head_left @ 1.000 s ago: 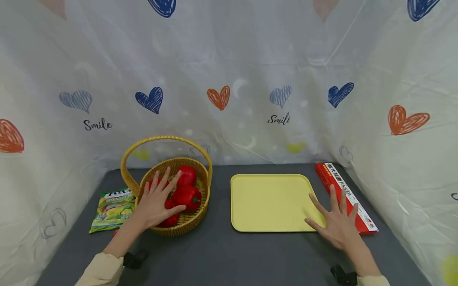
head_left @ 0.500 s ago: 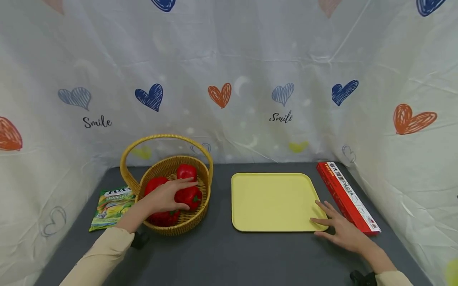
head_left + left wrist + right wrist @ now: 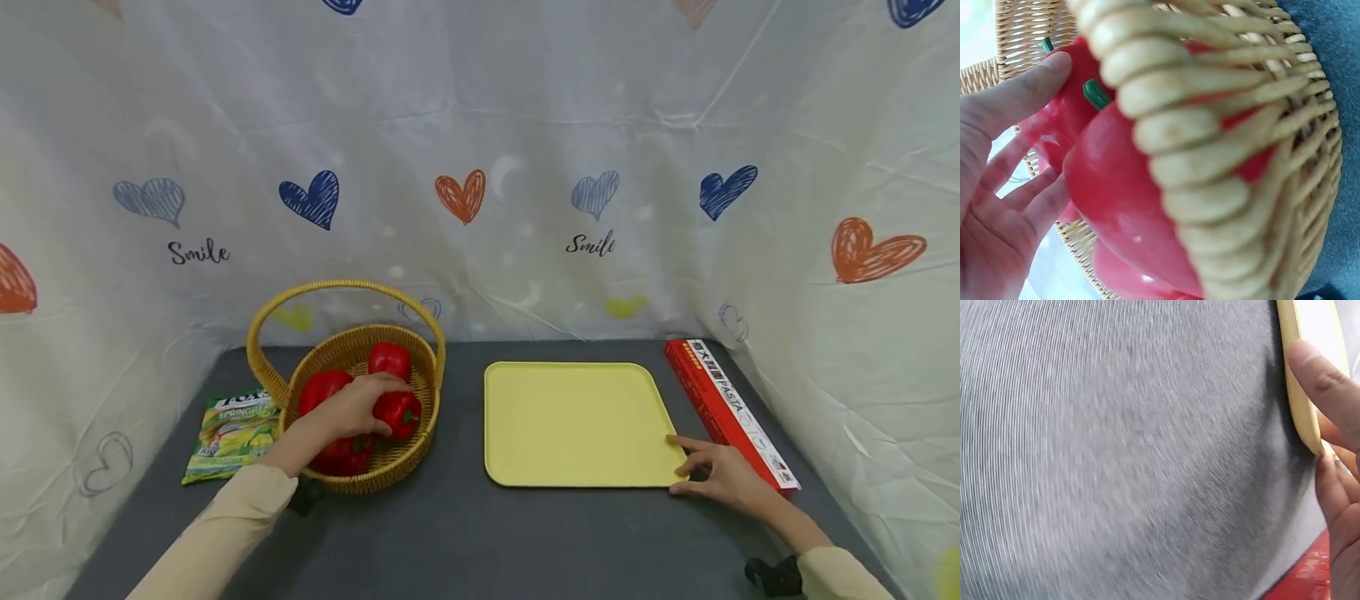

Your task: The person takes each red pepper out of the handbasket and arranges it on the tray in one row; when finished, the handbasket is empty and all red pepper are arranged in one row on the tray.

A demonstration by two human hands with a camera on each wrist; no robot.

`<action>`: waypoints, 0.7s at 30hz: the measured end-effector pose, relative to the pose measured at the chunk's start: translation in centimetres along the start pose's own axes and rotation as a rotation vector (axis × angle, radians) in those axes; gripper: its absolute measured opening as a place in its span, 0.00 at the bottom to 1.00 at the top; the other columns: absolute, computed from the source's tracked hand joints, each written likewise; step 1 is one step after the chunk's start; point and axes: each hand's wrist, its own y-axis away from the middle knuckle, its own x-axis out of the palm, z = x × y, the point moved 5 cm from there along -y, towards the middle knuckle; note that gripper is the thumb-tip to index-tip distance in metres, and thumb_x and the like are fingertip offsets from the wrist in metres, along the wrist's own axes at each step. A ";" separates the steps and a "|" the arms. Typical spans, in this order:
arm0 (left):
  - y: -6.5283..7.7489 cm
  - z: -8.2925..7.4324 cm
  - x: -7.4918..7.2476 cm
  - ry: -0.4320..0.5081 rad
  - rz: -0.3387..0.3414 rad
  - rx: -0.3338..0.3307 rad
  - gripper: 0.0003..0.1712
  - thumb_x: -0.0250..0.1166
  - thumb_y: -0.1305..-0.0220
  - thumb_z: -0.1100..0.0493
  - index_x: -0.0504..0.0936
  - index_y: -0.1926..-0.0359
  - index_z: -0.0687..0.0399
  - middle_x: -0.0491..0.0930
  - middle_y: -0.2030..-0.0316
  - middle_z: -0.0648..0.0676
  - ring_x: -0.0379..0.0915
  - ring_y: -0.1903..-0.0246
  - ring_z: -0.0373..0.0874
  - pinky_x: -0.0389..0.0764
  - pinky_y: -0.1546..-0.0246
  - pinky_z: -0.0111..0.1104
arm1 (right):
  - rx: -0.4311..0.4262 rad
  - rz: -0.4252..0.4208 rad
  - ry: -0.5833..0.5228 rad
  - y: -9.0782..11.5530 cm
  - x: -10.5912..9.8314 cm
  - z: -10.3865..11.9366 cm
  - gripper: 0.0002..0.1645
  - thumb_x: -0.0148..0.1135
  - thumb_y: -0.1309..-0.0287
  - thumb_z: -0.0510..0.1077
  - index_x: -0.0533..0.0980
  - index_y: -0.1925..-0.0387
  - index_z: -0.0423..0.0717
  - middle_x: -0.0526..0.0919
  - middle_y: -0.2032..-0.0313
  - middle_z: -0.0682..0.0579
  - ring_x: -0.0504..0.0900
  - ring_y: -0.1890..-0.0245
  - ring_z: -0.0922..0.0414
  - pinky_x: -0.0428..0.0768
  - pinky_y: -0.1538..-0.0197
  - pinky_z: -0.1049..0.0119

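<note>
A wicker basket [image 3: 425, 442] with a tall arched handle stands at the left, holding several red bell peppers. My left hand [image 3: 352, 407] reaches inside and grips the bell pepper [image 3: 402, 415] at the basket's right. In the left wrist view, thumb and fingers lie on opposite sides of that gripped pepper [image 3: 1075, 94], while another pepper [image 3: 1122, 181] and the basket handle [image 3: 1166, 137] partly cover the scene. At the yellow tray [image 3: 570, 425], my right hand [image 3: 720, 477] holds the near right corner, with its thumb [image 3: 1322, 378] against the tray's side.
Left of the basket lies a green and yellow snack packet [image 3: 234, 437], partly behind the arm. A long red pasta box [image 3: 727, 408] rests right of the tray, close to the right hand. Behind the grey table [image 3: 480, 533] hangs a heart-patterned curtain [image 3: 525, 167].
The left hand has gone from spread fingers over the basket to gripping a pepper. The right hand has lowered from above the tray's right side to its near right corner and taken hold.
</note>
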 end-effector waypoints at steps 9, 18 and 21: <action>-0.1 0.2 -0.8 0.018 -0.037 -0.033 0.37 0.75 0.50 0.58 0.73 0.38 0.60 0.72 0.40 0.63 0.64 0.39 0.63 0.70 0.44 0.56 | 0.080 -0.077 -0.071 0.4 0.1 -0.4 0.12 0.80 0.63 0.50 0.80 0.82 0.61 0.84 0.54 0.43 0.71 0.49 0.79 0.70 0.78 0.75; 0.2 0.7 -1.0 0.043 -0.059 -0.119 0.36 0.75 0.49 0.56 0.73 0.39 0.58 0.74 0.42 0.61 0.69 0.44 0.60 0.73 0.47 0.55 | 0.134 -0.021 -0.069 1.1 0.2 -0.5 0.14 0.80 0.65 0.51 0.79 0.84 0.59 0.83 0.53 0.41 0.75 0.50 0.72 0.64 0.82 0.74; 0.5 0.9 -0.9 0.069 -0.072 -0.151 0.36 0.76 0.50 0.57 0.73 0.40 0.57 0.76 0.45 0.60 0.72 0.48 0.58 0.77 0.51 0.53 | 0.073 -0.024 -0.086 1.5 0.2 -0.2 0.14 0.80 0.66 0.51 0.78 0.84 0.59 0.84 0.54 0.41 0.73 0.50 0.76 0.63 0.83 0.74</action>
